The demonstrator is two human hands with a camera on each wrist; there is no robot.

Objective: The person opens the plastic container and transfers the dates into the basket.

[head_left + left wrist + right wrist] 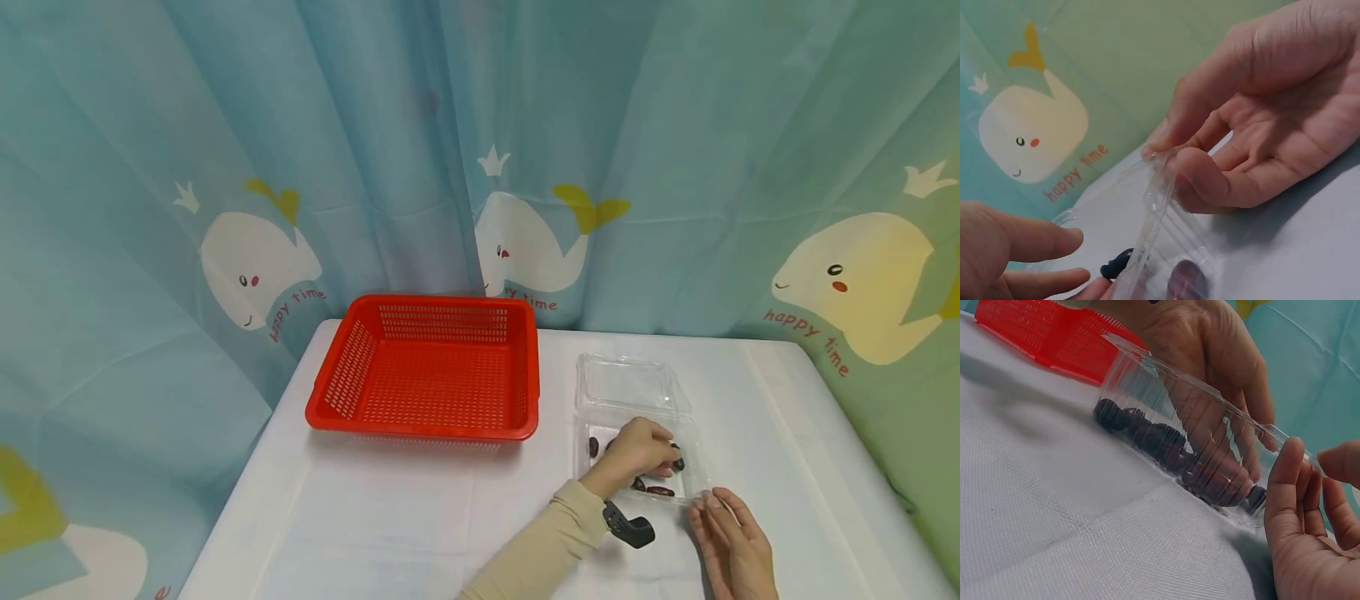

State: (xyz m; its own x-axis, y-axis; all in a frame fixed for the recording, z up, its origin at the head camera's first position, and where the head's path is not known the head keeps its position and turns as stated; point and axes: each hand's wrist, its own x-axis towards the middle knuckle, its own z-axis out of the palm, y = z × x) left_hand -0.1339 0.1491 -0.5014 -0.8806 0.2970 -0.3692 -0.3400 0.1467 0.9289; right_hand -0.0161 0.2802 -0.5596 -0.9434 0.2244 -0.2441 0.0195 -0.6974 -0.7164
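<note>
A clear plastic clamshell box [582, 450] stands with its lid [627, 382] folded back, away from me. Dark reddish-brown dates [660, 491] lie inside along its floor. My left hand [636, 450] reaches down into the box, its fingertips right at a date [1117, 262] near the right side. In the left wrist view, its fingers [1054, 240] are extended and spread apart. My right hand [735, 546] pinches the box's near right corner between thumb and fingers. Through the side wall in the right wrist view, several dates [1166, 437] show in a row below the left hand's fingers.
To the left of the box, a red plastic basket [435, 432] with slotted walls stands at the back of the white-covered table [390, 517]. Behind the table hangs a blue-green curtain [420, 125] with whale prints. A dark band [628, 525] sits at the left wrist.
</note>
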